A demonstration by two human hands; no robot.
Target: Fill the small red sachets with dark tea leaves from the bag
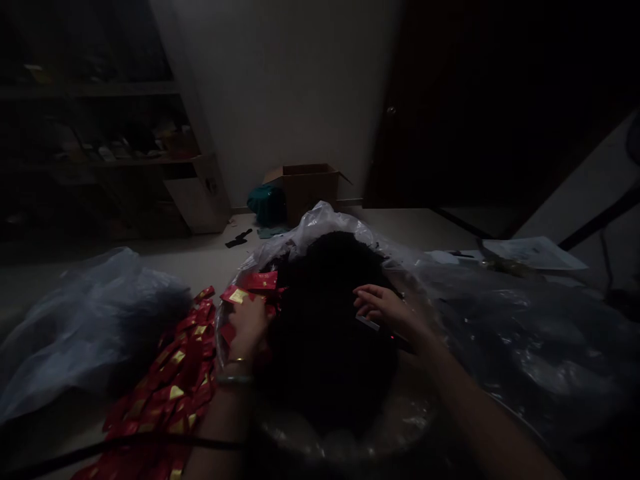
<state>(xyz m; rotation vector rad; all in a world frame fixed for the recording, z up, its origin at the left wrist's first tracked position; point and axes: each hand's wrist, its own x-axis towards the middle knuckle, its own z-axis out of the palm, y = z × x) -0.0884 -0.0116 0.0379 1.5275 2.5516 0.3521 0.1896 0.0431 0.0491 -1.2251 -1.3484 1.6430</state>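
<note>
My left hand [247,321] is over the left side of the plastic-lined container, its fingers closed on a red packet [257,281] with gold patches nearby; the fingertips are partly hidden. On the right, my right hand [384,308] is above the dark loose mass [330,333], fingers bent. Along its underside lies a dark handheld device [395,338] with a pale grey flat end and a small red light; the grip on it is dim. Clear plastic [325,217] surrounds the dark mass. Many small red packets [180,360] are heaped on the left.
A filled clear bag [100,320] lies at the far left, and plastic sheeting [530,333] spreads on the right. Behind stand an open cardboard box [310,187] and a teal bag [267,203]. Shelves [125,160] line the left; a white tray [535,252] lies to the right.
</note>
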